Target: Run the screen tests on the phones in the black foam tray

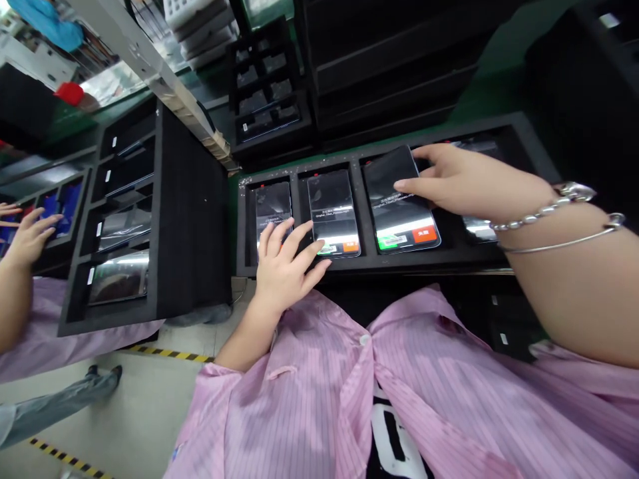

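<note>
Touching a smartphone (397,196) in a black foam tray (424,261) with the right hand (469,186), fingers apart; resting the left hand (284,273), fingers spread, against the neighbouring phone (332,199).

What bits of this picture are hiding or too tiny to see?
All in the head view:
The far-right phone in the black foam tray: mostly covered by the right hand and forearm.
The leftmost phone: its bottom is hidden by the left hand.
The words on the phone screens: too small to read.
Another person's other hand: cut off by the left edge.
</note>
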`<act>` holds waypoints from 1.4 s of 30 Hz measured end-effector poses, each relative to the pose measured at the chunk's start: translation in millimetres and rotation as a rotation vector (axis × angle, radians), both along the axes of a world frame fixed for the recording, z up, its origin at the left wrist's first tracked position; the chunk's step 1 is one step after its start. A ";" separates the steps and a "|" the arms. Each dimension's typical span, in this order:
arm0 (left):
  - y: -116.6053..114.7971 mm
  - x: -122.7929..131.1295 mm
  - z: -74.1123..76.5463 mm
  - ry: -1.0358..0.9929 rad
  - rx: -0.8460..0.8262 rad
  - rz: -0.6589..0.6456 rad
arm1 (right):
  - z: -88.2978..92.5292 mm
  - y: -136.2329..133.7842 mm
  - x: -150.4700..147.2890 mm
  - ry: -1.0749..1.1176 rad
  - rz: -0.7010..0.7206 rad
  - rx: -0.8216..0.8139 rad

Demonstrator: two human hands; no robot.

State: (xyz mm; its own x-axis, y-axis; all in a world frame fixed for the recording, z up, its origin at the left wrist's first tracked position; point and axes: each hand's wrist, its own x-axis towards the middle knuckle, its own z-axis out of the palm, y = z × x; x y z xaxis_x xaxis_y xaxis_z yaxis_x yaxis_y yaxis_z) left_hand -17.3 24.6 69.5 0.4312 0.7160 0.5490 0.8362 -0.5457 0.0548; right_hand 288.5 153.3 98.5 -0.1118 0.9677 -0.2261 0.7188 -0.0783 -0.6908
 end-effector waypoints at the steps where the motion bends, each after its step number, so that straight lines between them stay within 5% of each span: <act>1: -2.2 -5.3 2.4 -0.053 0.011 0.006 | -1.8 -3.6 2.2 -0.050 -0.008 -0.044; 4: -12.4 -29.7 7.2 -0.195 0.035 0.101 | -10.3 -26.3 12.3 0.014 0.080 0.004; 9: -27.6 -68.4 -7.4 -0.176 -0.078 0.267 | -23.9 -87.8 19.5 0.017 0.362 0.671; 11: -28.4 -73.7 -16.7 -0.191 -0.122 0.283 | -30.6 -106.9 14.8 0.008 0.457 0.813; 19: -22.3 -78.6 -26.0 -0.216 -0.107 0.248 | -43.4 -122.6 3.9 -0.188 0.514 0.877; 24: -19.7 -82.1 -34.0 -0.251 -0.070 0.279 | -32.5 -126.5 42.6 -0.179 0.311 0.896; 29: -16.1 -81.2 -37.4 -0.255 -0.029 0.278 | -41.1 -130.6 77.0 -0.200 0.103 0.930; 38: -13.4 -78.3 -35.2 -0.262 0.001 0.306 | -65.0 -120.4 79.9 -0.196 0.033 0.925; 42: -12.8 -75.6 -40.4 -0.286 0.055 0.298 | -77.4 -113.5 72.6 -0.285 -0.003 1.099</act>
